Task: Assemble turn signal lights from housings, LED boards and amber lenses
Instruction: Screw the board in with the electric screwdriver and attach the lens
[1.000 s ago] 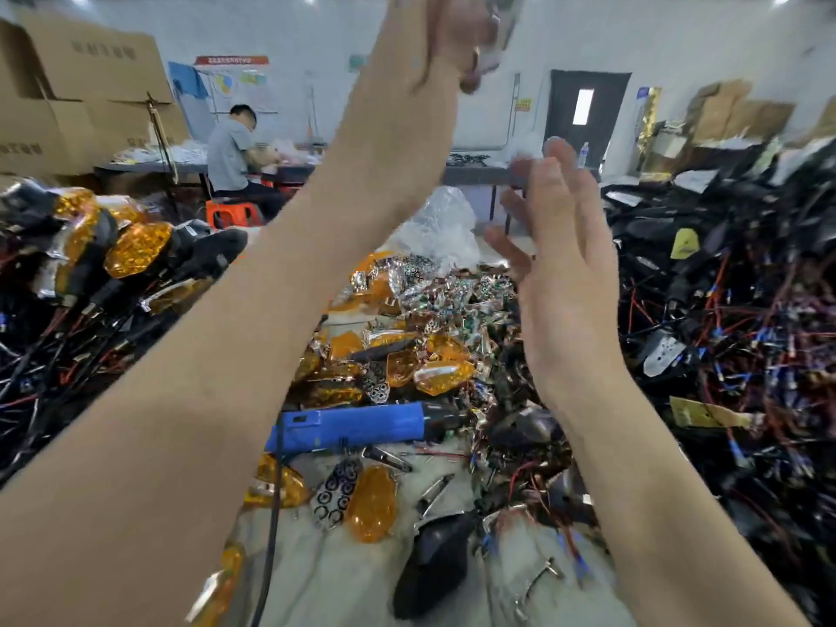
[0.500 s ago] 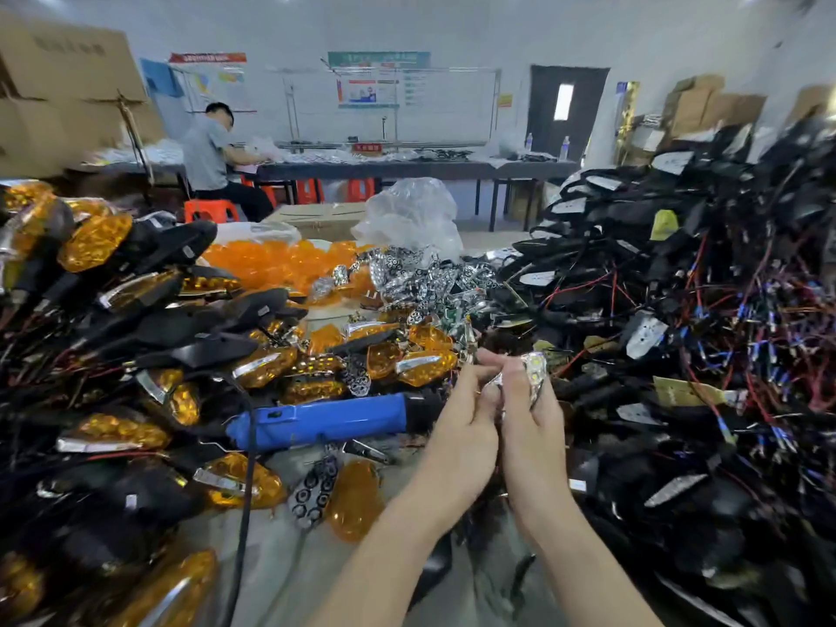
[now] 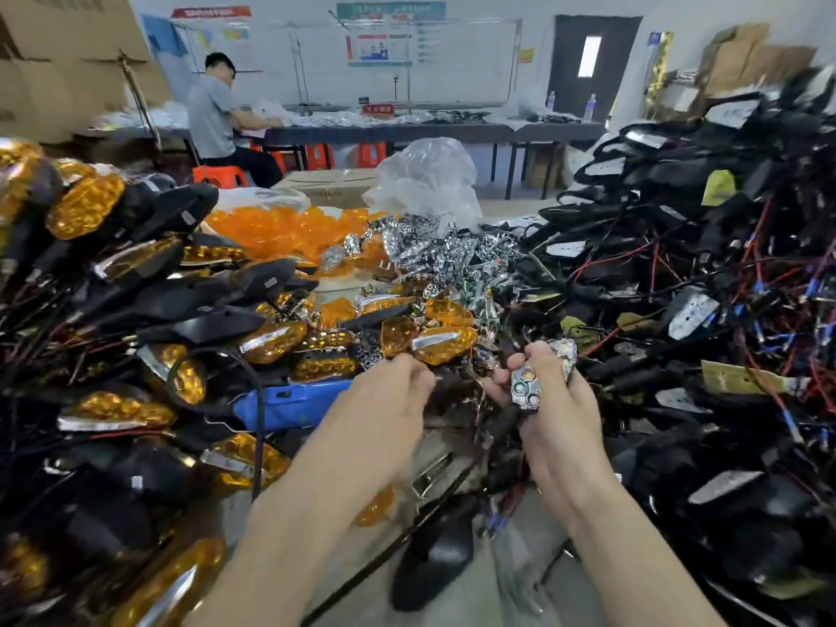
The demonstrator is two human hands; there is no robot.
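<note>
Head view. The right hand (image 3: 554,414) is centre-right, just above the worktop (image 3: 515,576). Its grip is curled round a silver board (image 3: 524,387) w/ three round cells, held face-up toward the camera. A second shiny bit shows past the knuckles (same part or another, can't tell).

The left hand (image 3: 384,393) is near it but apart, back to the camera, w/ fingers bent down and away into the clutter. Whether that grip holds anything, I can't tell.

- **Beyond the hands:** a heap of loose boards (image 3: 445,253), and behind that, to the left, a mound of amber lenses (image 3: 289,228) beside a clear plastic bag (image 3: 425,183).
- **Left side:** stacked lights (image 3: 135,310), black bodies w/ amber fronts.
- **Left of the left hand:** a blue tool (image 3: 289,400) lies partly under that stack, w/ a black cord looped over it.
- **Right side:** a big tangle of black housings (image 3: 678,287) w/ red and blue wires.
- **Near edge:** one lone black shell (image 3: 434,558) lies on the worktop between the forearms.
- **Far back:** a person (image 3: 217,115) sits at a long table by red stools, w/ cardboard boxes (image 3: 68,61) at upper left.
</note>
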